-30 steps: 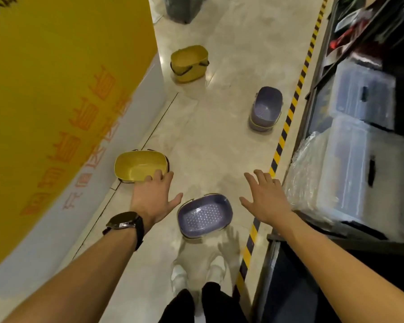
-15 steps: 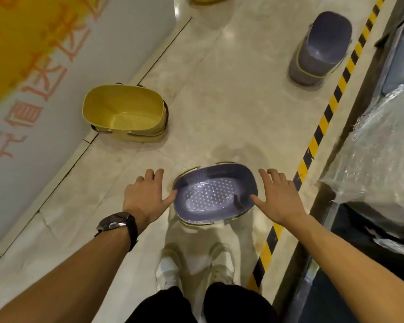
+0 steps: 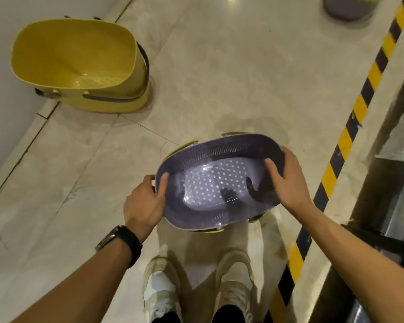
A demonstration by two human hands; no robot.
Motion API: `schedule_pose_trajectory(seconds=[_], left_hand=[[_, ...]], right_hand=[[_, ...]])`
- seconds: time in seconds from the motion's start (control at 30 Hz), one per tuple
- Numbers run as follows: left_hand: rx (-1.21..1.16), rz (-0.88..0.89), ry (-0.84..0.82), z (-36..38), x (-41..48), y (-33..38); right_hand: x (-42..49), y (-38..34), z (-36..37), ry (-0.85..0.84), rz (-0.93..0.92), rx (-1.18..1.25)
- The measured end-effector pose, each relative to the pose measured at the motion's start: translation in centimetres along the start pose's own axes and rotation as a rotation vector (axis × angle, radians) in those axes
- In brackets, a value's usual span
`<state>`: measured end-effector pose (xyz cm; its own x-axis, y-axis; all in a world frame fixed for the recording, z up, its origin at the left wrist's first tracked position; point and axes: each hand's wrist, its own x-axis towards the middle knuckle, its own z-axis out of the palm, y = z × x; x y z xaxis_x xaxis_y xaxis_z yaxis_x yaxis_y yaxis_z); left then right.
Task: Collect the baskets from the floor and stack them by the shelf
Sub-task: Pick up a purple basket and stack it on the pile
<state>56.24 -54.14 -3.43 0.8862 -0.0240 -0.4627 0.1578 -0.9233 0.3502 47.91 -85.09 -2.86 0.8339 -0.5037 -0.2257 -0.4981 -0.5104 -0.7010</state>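
Yellow basket [image 3: 79, 64] waits by the wall; left hand [image 3: 144, 201] and right hand [image 3: 287, 180] clamp opposite rims of the purple basket [image 3: 217, 183], thumbs inside, just above the floor. Lift level, both sides together.

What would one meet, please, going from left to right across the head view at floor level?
yellow basket → left hand → purple basket → right hand → black-and-yellow floor stripe → shelf base
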Motion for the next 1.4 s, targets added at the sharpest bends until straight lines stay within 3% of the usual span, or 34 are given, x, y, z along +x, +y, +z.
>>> schedule_pose_trajectory(seconds=[0.1,0.23,0.53,0.77,1.07,1.4], left_hand=[[-0.263,-0.161,0.059,1.4,-0.6,0.6],[-0.435,-0.261,0.167,1.9,-1.0,2.1],[-0.421,-0.258,0.236,-1.6,-1.4,5.4],[-0.396,-0.206,0.220,-10.9,-4.4,9.9],[-0.317,-0.092,0.248,-24.2,-10.9,18.0],[-0.350,0.080,0.187,-31.2,-13.2,23.1]], right_hand=[[0.3,0.0,1.2,0.079,0.239,0.164],[1.1,-0.6,1.1,0.106,0.506,0.288],[1.0,-3.4,-1.6,0.179,0.562,0.329],[-1.7,-11.2,-9.8,0.236,0.567,0.415],[-5.8,-21.5,-22.0,0.317,0.718,0.525],[-9.1,-26.9,-29.3,0.387,0.727,0.569]])
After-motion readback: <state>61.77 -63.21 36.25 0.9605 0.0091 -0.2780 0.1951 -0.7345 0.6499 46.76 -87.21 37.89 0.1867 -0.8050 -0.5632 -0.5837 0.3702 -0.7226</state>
